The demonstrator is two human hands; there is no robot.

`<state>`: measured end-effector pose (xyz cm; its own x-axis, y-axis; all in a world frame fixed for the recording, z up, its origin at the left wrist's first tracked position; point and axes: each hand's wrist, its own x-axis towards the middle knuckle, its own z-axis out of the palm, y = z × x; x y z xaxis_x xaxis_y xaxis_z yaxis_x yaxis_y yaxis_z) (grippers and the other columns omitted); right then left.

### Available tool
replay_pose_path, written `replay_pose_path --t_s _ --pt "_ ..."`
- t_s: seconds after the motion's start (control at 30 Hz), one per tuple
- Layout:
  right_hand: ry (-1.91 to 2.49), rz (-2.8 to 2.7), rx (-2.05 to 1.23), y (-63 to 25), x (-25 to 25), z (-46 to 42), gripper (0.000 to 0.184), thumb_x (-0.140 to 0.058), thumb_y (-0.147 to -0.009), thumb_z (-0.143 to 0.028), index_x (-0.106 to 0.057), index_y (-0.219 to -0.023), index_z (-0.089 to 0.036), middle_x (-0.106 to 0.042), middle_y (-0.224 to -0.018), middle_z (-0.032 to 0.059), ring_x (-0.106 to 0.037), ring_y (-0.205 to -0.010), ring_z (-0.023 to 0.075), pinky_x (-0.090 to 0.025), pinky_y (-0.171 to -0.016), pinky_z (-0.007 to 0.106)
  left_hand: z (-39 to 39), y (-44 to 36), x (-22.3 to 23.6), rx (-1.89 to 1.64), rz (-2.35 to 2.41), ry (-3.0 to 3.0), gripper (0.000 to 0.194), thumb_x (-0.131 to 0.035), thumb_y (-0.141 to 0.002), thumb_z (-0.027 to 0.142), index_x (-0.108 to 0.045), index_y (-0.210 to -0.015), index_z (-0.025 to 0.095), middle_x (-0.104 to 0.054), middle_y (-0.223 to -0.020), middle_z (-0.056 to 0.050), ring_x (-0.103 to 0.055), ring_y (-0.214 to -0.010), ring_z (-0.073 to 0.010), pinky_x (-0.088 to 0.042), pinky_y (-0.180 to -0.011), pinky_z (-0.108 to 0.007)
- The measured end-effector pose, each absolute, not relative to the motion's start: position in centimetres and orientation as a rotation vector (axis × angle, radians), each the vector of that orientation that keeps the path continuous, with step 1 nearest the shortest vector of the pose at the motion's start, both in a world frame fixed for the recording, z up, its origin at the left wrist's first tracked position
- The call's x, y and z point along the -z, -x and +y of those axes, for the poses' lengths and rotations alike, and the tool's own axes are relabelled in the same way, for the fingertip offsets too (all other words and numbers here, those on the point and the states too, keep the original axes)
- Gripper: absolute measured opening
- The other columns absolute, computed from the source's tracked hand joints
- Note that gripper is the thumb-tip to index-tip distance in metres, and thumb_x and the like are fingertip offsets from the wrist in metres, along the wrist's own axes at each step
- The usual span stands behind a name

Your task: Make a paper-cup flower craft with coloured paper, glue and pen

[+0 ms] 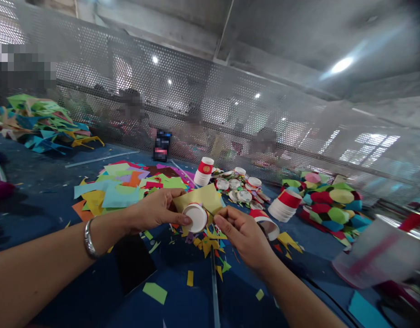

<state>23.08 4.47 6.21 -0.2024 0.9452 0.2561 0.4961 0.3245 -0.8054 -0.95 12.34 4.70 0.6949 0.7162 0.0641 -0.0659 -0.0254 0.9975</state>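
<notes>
My left hand (158,208) has the white cup base (196,219) pinched, thumb on its rim, together with the yellow paper (210,196) behind it; my fingers hide part of the paper's left end. Both are in front of me, above the blue table (182,305). My right hand (244,234) is bunched narrow at the paper's lower right edge. A thin dark line shows by its fingertips, but I cannot tell what it is or whether that grip holds it. This hand partly covers a tipped cup (272,231). Farther back, 1 upright cup stack (203,172) stands beside a heap of cup pieces (234,184) that overlap and blur. The phone (162,145) is pixelated, and the translucent tub (363,257) is cut off at right.
</notes>
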Motion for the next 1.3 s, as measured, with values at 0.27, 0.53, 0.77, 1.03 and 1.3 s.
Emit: replay_pose_path --t_s 0.27,0.53,0.77,1.03,1.3 --pt "1.27 -1.833 -0.759 -23.13 -6.06 4.48 0.031 -0.054 -0.098 -0.049 -0.058 -0.084 -0.021 -0.048 -0.073 -0.0023 -0.042 -0.066 0.0143 -0.033 -0.061 0.029 12.14 0.9 -4.96 -0.683 0.559 -1.457 0.059 -0.089 -0.069 0.026 -0.063 -0.122 0.02 -0.079 -0.098 -0.003 -0.072 -0.095 -0.0195 -0.052 -0.088 -0.032" --pt "1.254 -1.849 -0.78 -23.16 -5.99 4.37 0.03 -0.054 -0.099 -0.049 -0.059 -0.087 -0.022 -0.053 -0.076 -0.0011 -0.045 -0.069 0.0152 -0.035 -0.063 0.029 12.19 0.9 -4.64 -0.665 0.492 -1.481 0.056 -0.089 -0.069 0.027 -0.065 -0.119 0.02 -0.078 -0.104 -0.006 -0.072 -0.095 -0.0217 -0.053 -0.086 -0.033" --pt "1.259 -1.87 -0.769 -23.28 -6.08 4.33 0.03 -0.055 -0.099 -0.048 -0.059 -0.087 -0.022 -0.052 -0.075 -0.0016 -0.044 -0.068 0.0148 -0.035 -0.063 0.029 12.18 0.96 -4.79 -0.658 0.496 -1.516 0.057 -0.088 -0.071 0.025 -0.064 -0.122 0.02 -0.078 -0.1 -0.005 -0.072 -0.091 -0.0198 -0.052 -0.083 -0.031" --pt "1.262 -1.889 -0.781 -23.24 -6.14 4.23 0.03 -0.055 -0.098 -0.05 -0.059 -0.086 -0.022 -0.052 -0.074 -0.0016 -0.044 -0.066 0.0149 -0.035 -0.061 0.028 12.36 1.12 -4.56 -0.654 0.501 -1.555 0.044 -0.089 -0.069 0.026 -0.067 -0.105 0.019 -0.076 -0.09 -0.001 -0.071 -0.085 -0.0185 -0.052 -0.076 -0.027" --pt "1.279 -1.886 -0.727 -23.37 -6.32 4.47 0.029 -0.054 -0.098 -0.047 -0.057 -0.084 -0.023 -0.05 -0.073 -0.0019 -0.043 -0.066 0.0151 -0.034 -0.061 0.029 11.99 1.08 -5.41 -0.679 0.514 -1.438 0.041 -0.088 -0.067 0.019 -0.061 -0.098 0.018 -0.076 -0.091 -0.003 -0.071 -0.086 -0.0185 -0.053 -0.077 -0.03"
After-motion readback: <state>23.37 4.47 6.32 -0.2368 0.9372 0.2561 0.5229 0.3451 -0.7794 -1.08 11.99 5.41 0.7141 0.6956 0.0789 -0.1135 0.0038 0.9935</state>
